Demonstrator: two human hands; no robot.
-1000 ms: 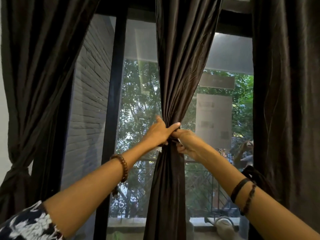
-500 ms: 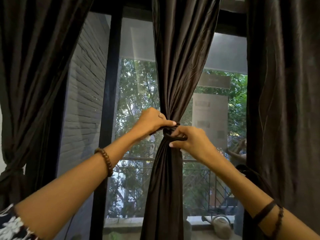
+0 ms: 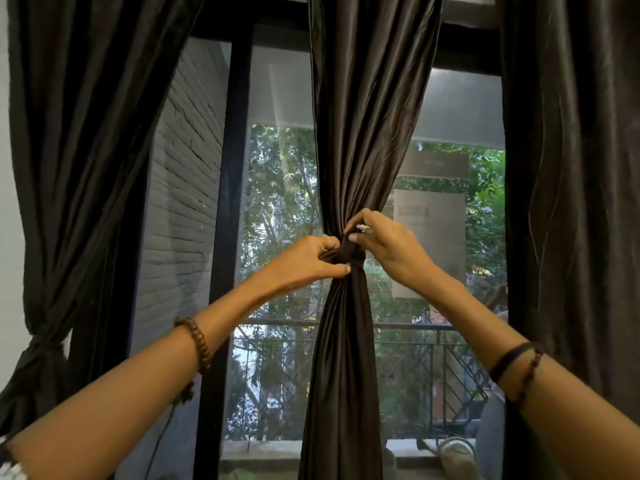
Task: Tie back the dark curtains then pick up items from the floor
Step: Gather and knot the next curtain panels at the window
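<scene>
A dark middle curtain (image 3: 360, 133) hangs in front of the window, gathered to a narrow waist by a dark tie band (image 3: 348, 256). My left hand (image 3: 304, 263) grips the band's left side, thumb pressed under the knot. My right hand (image 3: 388, 244) pinches the band at the top right of the knot, fingers curled. The left curtain (image 3: 86, 150) is bunched by a tie (image 3: 45, 346) low at the left edge. The right curtain (image 3: 575, 185) hangs loose. The floor is out of view.
Behind the curtains is a black-framed window (image 3: 232, 202) with a brick wall (image 3: 187, 202), trees and a balcony railing (image 3: 433, 358) outside. A sill (image 3: 259, 448) runs along the bottom.
Both hands have shifted on the knot: the right hand rose to its top right, the left hand's thumb dropped beneath it, and the band now sits wrapped around the gathered curtain.
</scene>
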